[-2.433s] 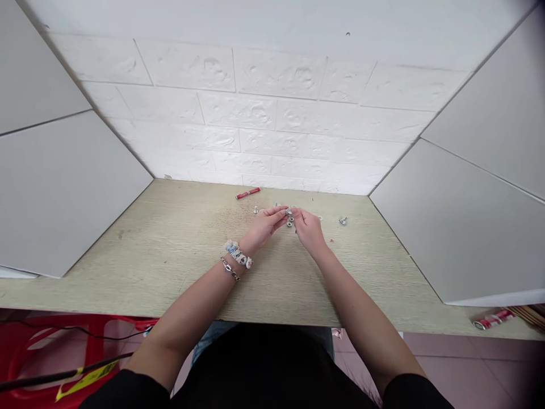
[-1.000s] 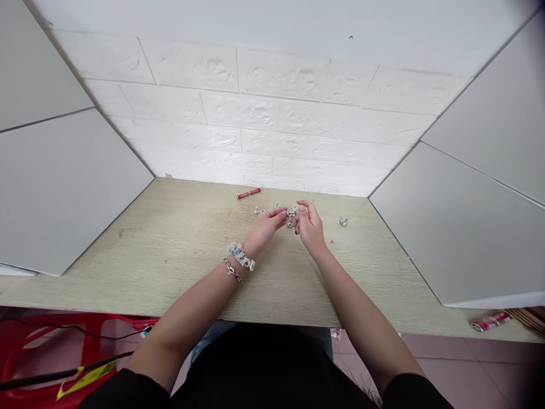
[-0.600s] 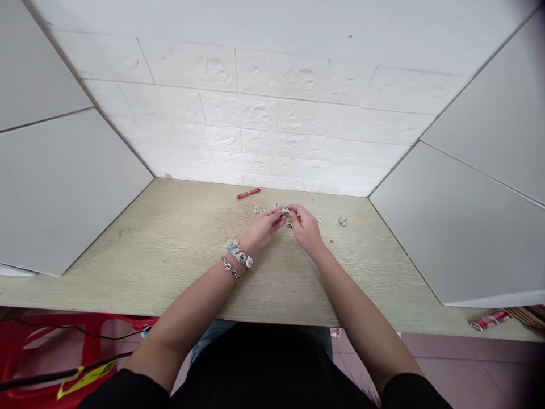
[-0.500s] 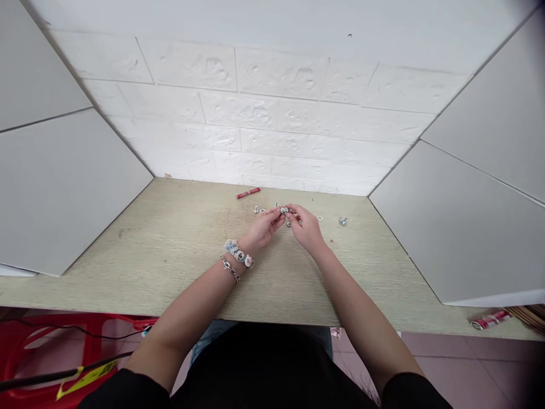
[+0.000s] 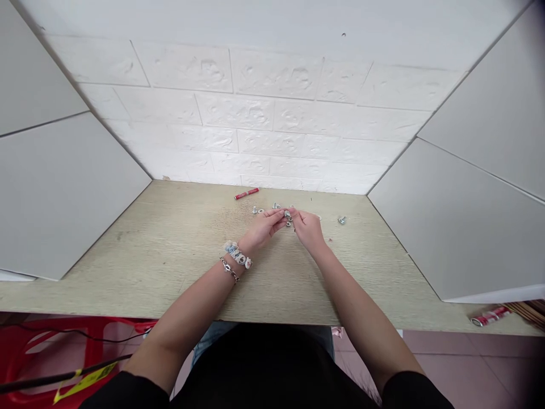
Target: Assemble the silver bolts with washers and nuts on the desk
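Note:
My left hand [image 5: 263, 228], with a scrunchie and a chain bracelet at its wrist, pinches a small silver bolt [image 5: 286, 214] between thumb and fingers. Across from it, my right hand [image 5: 308, 232] has its thumb and fingertips closed at the same bolt's other side. Its fingers partly cover the bolt, so whether anything is fitted on the shank cannot be told. Just below the fingertips lies a metal nut [image 5: 288, 224]. Behind the hands are another bolt [image 5: 275, 205] and a bolt standing on its head [image 5: 255, 210], with a washer [image 5: 261, 211] beside it.
A bolt with a washer [image 5: 342, 220] lies on the wooden table [image 5: 170, 238] to the right. Near the brick-patterned wall [image 5: 255, 113] is a red stick-shaped tube [image 5: 246, 193]. Grey panels [image 5: 468, 221] flank both sides. A red can-like roll [image 5: 489, 316] sits at the front right corner.
My right hand has turned slightly, its fingers curling more behind the bolt. The bolt has tilted and now shows more between the two hands. The view has shifted slightly.

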### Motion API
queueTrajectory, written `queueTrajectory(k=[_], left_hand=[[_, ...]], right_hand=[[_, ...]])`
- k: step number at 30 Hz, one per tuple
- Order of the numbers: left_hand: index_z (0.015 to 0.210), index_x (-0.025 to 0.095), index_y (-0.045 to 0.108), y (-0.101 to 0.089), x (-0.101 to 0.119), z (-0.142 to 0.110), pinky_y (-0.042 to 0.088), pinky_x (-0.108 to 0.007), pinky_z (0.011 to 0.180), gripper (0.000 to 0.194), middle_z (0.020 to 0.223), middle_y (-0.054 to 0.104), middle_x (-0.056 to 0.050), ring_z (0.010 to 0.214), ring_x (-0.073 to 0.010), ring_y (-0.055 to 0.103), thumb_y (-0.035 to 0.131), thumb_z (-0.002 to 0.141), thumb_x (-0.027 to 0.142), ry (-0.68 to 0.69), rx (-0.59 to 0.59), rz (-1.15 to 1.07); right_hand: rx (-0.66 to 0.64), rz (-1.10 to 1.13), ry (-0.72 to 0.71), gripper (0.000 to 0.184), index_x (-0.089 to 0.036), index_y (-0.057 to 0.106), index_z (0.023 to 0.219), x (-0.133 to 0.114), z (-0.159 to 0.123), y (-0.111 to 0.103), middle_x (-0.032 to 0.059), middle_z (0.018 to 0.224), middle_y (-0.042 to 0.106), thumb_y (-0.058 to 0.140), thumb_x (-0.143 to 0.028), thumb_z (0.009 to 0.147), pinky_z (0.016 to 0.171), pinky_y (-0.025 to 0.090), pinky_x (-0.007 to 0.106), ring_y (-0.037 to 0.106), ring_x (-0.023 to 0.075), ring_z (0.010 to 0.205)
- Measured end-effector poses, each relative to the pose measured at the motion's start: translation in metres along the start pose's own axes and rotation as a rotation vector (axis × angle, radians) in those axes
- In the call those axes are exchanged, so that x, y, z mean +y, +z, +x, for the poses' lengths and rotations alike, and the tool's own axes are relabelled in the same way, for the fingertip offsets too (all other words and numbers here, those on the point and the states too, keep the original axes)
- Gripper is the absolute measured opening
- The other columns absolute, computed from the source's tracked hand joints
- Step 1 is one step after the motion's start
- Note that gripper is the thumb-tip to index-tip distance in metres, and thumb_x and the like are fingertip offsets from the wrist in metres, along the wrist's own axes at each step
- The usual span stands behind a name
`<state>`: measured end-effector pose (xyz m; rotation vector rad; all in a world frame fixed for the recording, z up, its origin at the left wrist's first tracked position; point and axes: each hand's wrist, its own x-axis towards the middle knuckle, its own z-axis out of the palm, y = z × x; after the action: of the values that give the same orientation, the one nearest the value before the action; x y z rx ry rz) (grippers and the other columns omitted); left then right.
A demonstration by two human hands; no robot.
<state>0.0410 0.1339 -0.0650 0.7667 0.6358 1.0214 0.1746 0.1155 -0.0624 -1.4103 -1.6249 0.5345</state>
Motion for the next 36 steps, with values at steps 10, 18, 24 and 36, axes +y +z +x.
queueTrajectory(k=[10, 18, 24, 36], left_hand=[[0.076, 0.010, 0.067, -0.0062, -0.0015, 0.0074, 0.049, -0.015, 0.076, 0.008, 0.079, 0.066, -0.004, 0.072, -0.0046, 0.060, 0.059, 0.076, 0.013, 0.017, 0.112, -0.148], [0.076, 0.010, 0.066, -0.0061, -0.0006, 0.0070, 0.049, -0.014, 0.074, 0.009, 0.078, 0.066, -0.003, 0.072, -0.0048, 0.060, 0.058, 0.077, 0.012, 0.014, 0.142, -0.160], [0.082, 0.011, 0.067, -0.0068, 0.0014, 0.0058, 0.049, -0.015, 0.070, 0.010, 0.078, 0.066, -0.003, 0.067, -0.0048, 0.059, 0.061, 0.074, 0.013, 0.006, 0.099, -0.069], [0.085, 0.015, 0.069, 0.0013, 0.0071, 0.0001, 0.044, -0.025, 0.085, 0.019, 0.087, 0.067, -0.004, 0.082, -0.0112, 0.059, 0.068, 0.067, 0.020, 0.143, 0.008, 0.214]], right_hand=[[0.054, 0.002, -0.169, 0.026, -0.021, 0.059, 0.093, 0.0000, 0.0040, 0.0012, 0.0027, 0.080, 0.062, 0.042, -0.038, 0.083, 0.065, 0.043, 0.026, 0.055, 0.0141, 0.071], [-0.044, -0.069, -0.259, 0.029, -0.023, 0.062, 0.104, 0.0084, 0.0072, 0.0015, 0.0054, 0.099, 0.065, 0.045, -0.030, 0.082, 0.081, 0.044, 0.034, 0.059, 0.0181, 0.088], [0.011, -0.051, -0.184, 0.026, -0.023, 0.065, 0.094, 0.0067, 0.0067, 0.0000, 0.0056, 0.090, 0.067, 0.046, -0.036, 0.082, 0.077, 0.045, 0.034, 0.060, 0.0193, 0.083], [0.035, 0.204, 0.131, 0.051, -0.017, 0.056, 0.055, 0.0016, 0.0036, -0.0010, 0.0044, 0.058, 0.062, 0.042, -0.062, 0.075, 0.053, 0.044, 0.027, 0.056, 0.0145, 0.053]])
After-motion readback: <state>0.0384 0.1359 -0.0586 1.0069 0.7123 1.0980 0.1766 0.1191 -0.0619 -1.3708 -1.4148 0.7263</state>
